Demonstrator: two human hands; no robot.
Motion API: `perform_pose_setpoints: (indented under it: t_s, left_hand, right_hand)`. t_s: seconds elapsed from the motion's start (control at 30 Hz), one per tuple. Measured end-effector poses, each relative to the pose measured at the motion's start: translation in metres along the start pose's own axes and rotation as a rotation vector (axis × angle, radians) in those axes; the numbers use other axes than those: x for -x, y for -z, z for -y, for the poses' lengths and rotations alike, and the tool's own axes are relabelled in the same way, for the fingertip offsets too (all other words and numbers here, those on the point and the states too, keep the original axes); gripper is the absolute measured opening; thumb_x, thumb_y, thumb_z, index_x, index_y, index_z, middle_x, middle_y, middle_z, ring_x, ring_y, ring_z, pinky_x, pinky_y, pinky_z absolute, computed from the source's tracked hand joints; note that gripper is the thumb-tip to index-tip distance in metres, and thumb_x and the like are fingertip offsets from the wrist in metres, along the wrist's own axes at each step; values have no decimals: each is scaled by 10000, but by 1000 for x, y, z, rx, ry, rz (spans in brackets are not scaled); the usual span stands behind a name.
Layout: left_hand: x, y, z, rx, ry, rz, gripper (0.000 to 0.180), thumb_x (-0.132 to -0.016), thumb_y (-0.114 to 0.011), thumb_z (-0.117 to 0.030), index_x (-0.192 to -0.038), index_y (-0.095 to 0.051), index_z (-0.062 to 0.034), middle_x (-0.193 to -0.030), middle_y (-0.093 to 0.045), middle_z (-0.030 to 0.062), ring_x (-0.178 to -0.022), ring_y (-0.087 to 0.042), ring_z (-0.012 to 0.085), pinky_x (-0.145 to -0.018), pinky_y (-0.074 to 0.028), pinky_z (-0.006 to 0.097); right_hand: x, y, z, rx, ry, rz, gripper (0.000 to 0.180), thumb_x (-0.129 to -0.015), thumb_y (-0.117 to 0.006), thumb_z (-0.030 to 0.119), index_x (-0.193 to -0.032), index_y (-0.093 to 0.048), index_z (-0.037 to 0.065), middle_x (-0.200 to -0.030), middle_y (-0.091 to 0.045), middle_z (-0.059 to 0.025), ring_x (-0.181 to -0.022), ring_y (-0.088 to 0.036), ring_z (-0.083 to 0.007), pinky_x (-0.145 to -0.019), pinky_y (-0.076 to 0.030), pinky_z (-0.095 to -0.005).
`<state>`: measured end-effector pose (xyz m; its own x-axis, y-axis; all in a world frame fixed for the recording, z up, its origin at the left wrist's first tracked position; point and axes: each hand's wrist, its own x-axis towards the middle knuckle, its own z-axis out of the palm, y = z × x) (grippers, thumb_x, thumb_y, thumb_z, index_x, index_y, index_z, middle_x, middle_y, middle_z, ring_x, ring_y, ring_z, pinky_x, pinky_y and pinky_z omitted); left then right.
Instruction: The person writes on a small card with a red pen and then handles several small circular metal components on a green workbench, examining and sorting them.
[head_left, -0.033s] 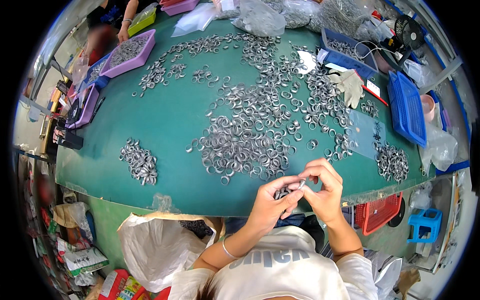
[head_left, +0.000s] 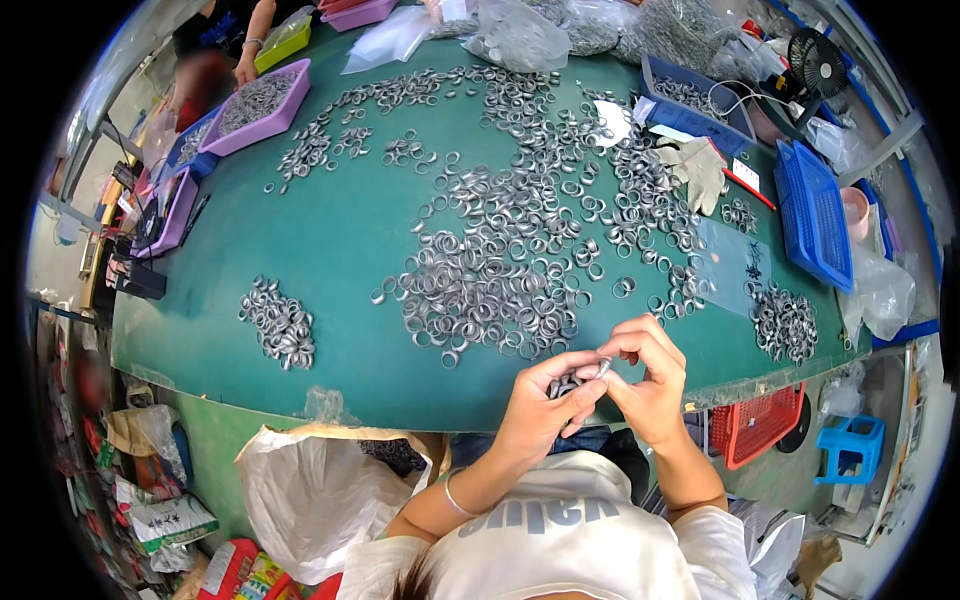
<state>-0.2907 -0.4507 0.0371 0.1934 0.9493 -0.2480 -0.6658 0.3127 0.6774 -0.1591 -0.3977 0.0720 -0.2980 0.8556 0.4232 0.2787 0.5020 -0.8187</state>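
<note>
Just beyond the table's near edge, my two hands meet. My left hand (head_left: pixel 548 402) is closed around several grey metal rings (head_left: pixel 566 384), partly hidden by its fingers. A single ring (head_left: pixel 603 368) sits at the meeting fingertips, where my right hand (head_left: pixel 650 382) pinches it with thumb and fingers. A large spread of similar loose rings (head_left: pixel 490 290) covers the middle of the green table (head_left: pixel 365 390), beyond my hands. One smaller ring heap (head_left: pixel 278 325) lies to the left, another ring heap (head_left: pixel 785 325) to the right.
A blue basket (head_left: pixel 812 225), a grey glove (head_left: pixel 695 172) and a small black fan (head_left: pixel 818 62) are at the right. A purple tray (head_left: pixel 292 108) of rings stands far left near another person's hand (head_left: pixel 246 70). An open white sack (head_left: pixel 290 490) sits below the table edge.
</note>
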Motion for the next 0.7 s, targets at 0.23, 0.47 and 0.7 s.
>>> perform_pose_setpoints:
  t_s: [0.23, 0.47, 0.7]
  left_hand:
    - [10, -6, 0, 20, -117, 8, 381, -806, -607, 45, -1174, -530, -16, -861, -535, 33, -550, -457, 69, -388, -325, 181]
    - [15, -10, 0, -21, -141, 29, 373, -792, -610, 57, -1155, -540, 5, -844, -559, 46, -556, -472, 59, -386, -331, 170]
    - [19, -12, 0, -78, -167, 18, 379, -779, -625, 54, -1147, -545, 11, -792, -565, 48, -556, -477, 55, -390, -337, 168]
  right_hand:
    - [7, 6, 8, 31, 74, -28, 243, -597, -728, -40, -797, -598, 3, -765, -574, -101, -689, -527, -222, -597, -429, -306]
    - [14, 11, 11, 12, 134, -27, 230, -622, -723, -38, -812, -600, 5, -779, -581, -115, -697, -534, -240, -609, -431, -320]
    - [18, 11, 13, -48, 142, -38, 207, -645, -697, -53, -821, -602, 1, -783, -583, -121, -702, -541, -250, -621, -436, -325]
